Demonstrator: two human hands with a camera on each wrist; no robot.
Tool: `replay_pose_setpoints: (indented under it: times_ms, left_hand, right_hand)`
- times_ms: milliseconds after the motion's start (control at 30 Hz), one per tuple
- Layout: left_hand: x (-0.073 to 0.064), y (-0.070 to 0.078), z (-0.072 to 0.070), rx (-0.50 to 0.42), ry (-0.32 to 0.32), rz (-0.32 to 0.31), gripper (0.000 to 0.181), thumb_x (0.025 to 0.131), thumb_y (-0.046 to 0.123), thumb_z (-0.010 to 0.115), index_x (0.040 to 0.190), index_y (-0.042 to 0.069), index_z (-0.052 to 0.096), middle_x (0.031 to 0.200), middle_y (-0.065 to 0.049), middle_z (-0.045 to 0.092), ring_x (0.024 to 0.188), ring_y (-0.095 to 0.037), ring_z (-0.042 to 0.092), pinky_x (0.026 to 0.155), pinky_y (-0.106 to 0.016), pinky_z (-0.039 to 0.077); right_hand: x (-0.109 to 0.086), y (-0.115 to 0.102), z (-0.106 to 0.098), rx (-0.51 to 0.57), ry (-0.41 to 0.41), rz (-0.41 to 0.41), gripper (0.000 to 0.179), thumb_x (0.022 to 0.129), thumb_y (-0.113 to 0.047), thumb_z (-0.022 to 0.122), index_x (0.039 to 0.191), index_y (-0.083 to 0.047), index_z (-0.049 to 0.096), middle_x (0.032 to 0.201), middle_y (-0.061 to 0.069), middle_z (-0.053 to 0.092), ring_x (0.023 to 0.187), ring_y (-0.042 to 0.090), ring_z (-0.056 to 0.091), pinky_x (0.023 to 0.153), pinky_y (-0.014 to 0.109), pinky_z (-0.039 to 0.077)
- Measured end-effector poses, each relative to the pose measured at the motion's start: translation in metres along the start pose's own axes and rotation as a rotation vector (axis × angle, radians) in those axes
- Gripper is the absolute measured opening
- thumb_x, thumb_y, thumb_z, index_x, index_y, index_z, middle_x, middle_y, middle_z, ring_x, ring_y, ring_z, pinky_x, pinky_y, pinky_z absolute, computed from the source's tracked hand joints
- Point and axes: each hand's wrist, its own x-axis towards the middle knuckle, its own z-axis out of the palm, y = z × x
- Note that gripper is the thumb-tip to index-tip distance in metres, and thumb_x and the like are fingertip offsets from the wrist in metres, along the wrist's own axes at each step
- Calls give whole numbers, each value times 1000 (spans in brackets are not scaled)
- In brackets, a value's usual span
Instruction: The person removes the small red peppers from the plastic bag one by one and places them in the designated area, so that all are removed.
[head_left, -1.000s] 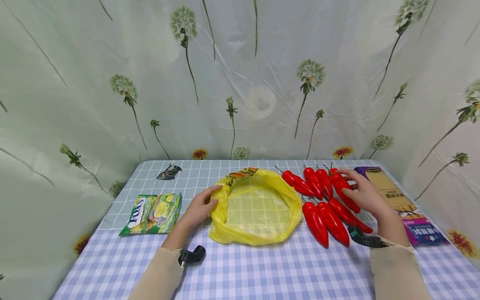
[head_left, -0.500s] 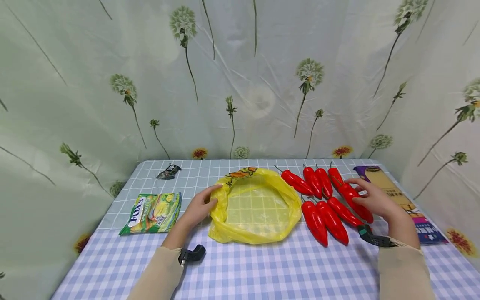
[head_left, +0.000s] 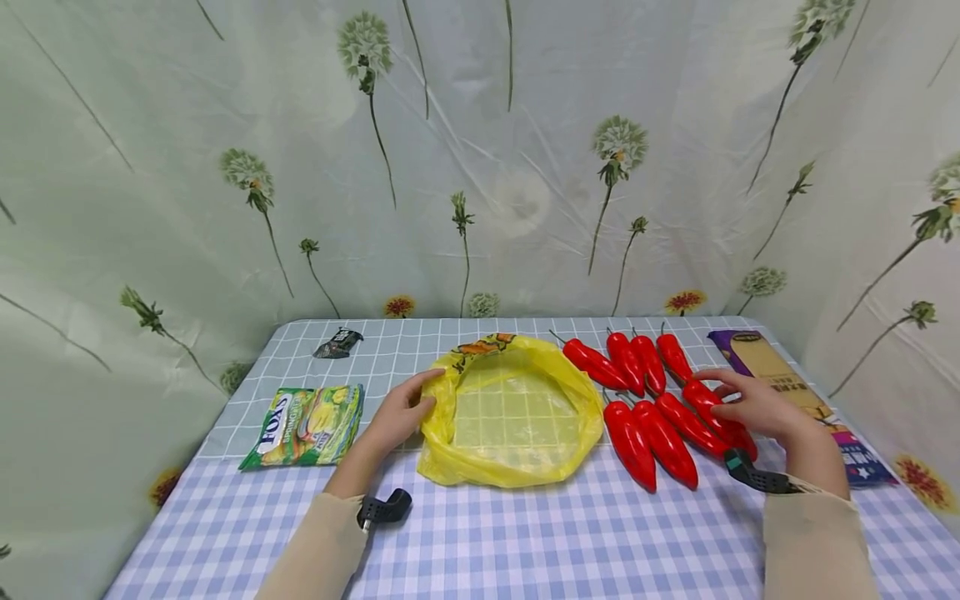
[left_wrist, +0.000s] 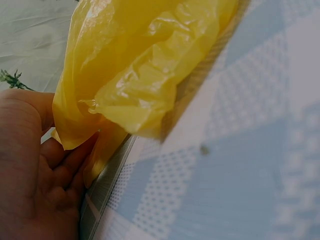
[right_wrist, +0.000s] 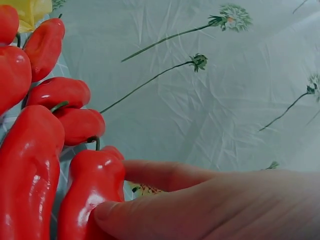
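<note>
A yellow plastic bag (head_left: pixel 498 477) with a wide, round mouth lies in the middle of the table in the head view. My left hand (head_left: pixel 397 414) grips its left rim; in the left wrist view the bag's edge (left_wrist: pixel 75 117) passes between thumb and fingers. At the right, my right hand (head_left: pixel 761 410) holds a glossy red chili pepper (head_left: pixel 705 402) by its side. Thumb and forefinger lie on that pepper (right_wrist: pixel 90 187) in the right wrist view. Other red peppers (head_left: pixel 630 446) lie in two rows between the bag and this hand.
A green Fox's candy packet (head_left: pixel 307 425) lies left of the bag, with a small black wrapper (head_left: pixel 339 343) behind it. A long purple-and-tan package (head_left: pixel 787 379) lies beyond the right hand. A floral curtain (head_left: pixel 480 167) hangs behind the checked tablecloth (head_left: pixel 480 550).
My right hand has moved right and toward me with the red pepper, from over the back row to the right end of the front row. The left hand and bag stay put.
</note>
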Motion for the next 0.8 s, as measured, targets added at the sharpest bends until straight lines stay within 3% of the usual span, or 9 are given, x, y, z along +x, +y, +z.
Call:
replay_pose_setpoints:
  times_ms: [200,433,800]
  left_hand:
    - [0,2,0,0,-1,-6,50,98,11,55,146,23,51,149,-12,52,120,-25,55,103,-42,46]
    - [-2,3,0,-13,-2,-10,49,98,10,55,145,22,52,147,-13,54,112,-23,56,95,-35,49]
    - [-1,2,0,-21,4,3,49,98,9,55,145,22,52,148,-13,53,117,-25,56,99,-38,48]
  right_hand:
    - [0,1,-1,9,-30,12,64,93,-17,65,149,-3,38,133,40,47,111,42,57,79,41,61]
    - [0,5,0,-6,-29,35,64,91,-17,68,147,-1,41,129,39,50,107,37,59,78,40,61]
    - [2,5,0,-41,3,52,60,95,-25,63,145,1,43,129,39,52,107,39,59,77,40,60]
